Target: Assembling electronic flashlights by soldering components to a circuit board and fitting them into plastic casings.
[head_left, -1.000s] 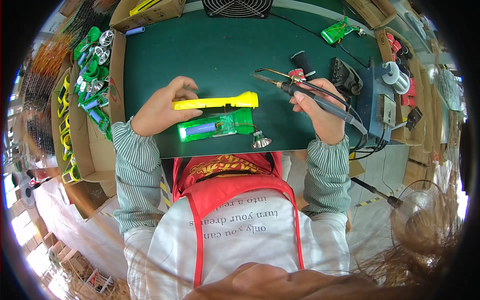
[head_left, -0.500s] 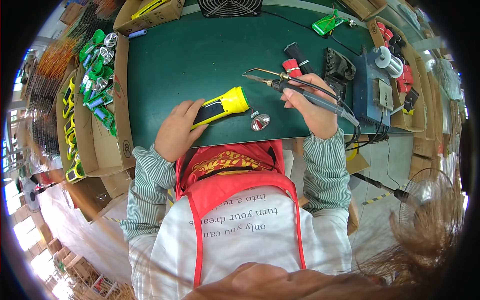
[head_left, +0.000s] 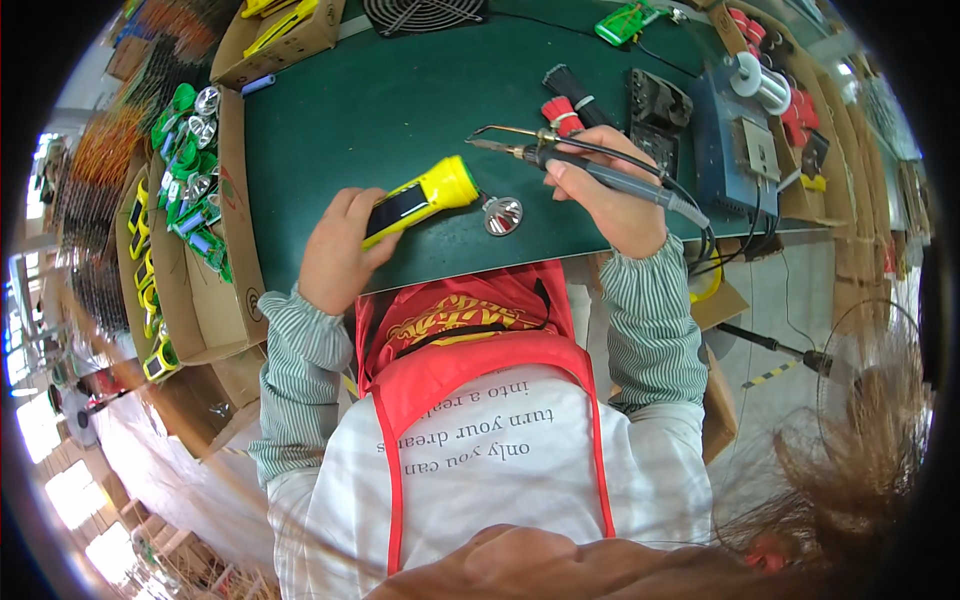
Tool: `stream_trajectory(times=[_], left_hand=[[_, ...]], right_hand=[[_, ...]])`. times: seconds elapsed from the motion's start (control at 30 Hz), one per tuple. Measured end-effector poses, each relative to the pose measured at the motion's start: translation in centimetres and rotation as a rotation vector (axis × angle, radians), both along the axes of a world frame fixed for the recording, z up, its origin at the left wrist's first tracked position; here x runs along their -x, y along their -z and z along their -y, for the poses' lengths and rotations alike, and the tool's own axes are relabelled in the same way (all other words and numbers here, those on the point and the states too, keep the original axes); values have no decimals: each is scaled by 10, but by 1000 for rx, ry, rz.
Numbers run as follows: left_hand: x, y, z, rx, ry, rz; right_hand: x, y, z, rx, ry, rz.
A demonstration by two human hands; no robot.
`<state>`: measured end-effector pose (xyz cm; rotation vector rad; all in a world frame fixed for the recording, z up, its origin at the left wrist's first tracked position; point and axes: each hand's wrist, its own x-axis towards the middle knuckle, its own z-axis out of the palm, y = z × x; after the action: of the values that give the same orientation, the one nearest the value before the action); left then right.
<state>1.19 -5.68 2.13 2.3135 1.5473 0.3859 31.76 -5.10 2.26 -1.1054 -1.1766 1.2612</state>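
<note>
One yellow flashlight (head_left: 428, 196) | rear end gripped in left hand (head_left: 338, 245) | right hand (head_left: 612, 208) — holding soldering iron (head_left: 612, 179)

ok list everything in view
flashlight: 1, yellow, left hand
reflector: 1, silver, by flashlight
soldering iron: 1, grey, right hand
bundles: 2, red and black, beyond right hand
blue box: 1, blue, right
spool: 1, silver, over blue box
stand: 1, black, right
green assembly: 1, green, far right
grille: 1, black, far edge
loose cylinder: 1, blue, far left
lamp parts: many, green, left
yellow parts: several, yellow, left
cartons: several, brown, both sides
table: 1, green, centre
apron: 1, red, torso
left hand: 1, bare, on flashlight
right hand: 1, bare, on iron
</note>
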Motion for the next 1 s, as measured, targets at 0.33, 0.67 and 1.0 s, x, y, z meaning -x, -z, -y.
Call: stream_trajectory(times=[0.33, 0.67, 1.0], left_hand=[[6, 12, 0, -15, 77, 38], [4, 16, 5, -35, 57, -48], [-1, 25, 7, -137, 58, -119]], right_hand=[[-7, 0, 8, 38, -28, -34], [6, 21, 10, -161, 108, 116], [53, 45, 0, -477, -74, 637]])
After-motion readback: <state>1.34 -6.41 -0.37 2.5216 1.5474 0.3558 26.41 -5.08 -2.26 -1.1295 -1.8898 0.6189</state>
